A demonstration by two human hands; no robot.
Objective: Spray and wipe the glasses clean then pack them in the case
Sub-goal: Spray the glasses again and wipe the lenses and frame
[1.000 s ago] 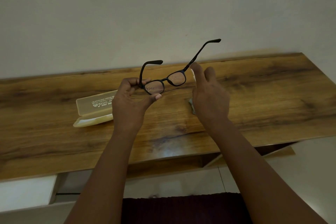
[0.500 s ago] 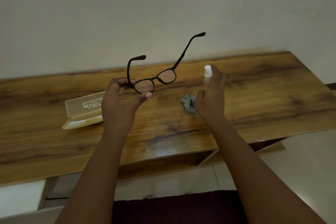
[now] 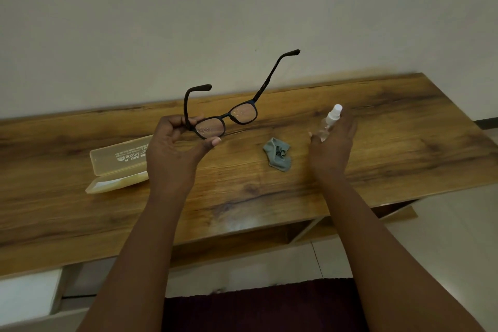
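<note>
We hold the glasses (image 3: 227, 118) above the wooden table (image 3: 404, 121), our left hand (image 3: 175, 148) pinching the frame at one lens and hinge, temples open and pointing up. They look light, rigid and easily smudged (droplets already sit on both lenses), so rim grips seem safest. Our right hand (image 3: 332, 148) curls round the small spray bottle (image 3: 330, 122). The cloth (image 3: 277, 153) and open case (image 3: 118, 164) lie on the table.

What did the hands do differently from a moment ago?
The right hand moved away from the glasses, out to the right, carrying the spray bottle toward the table. The grey cloth, hidden behind it before, now shows. The left hand kept holding the glasses up; the open case stayed put.
</note>
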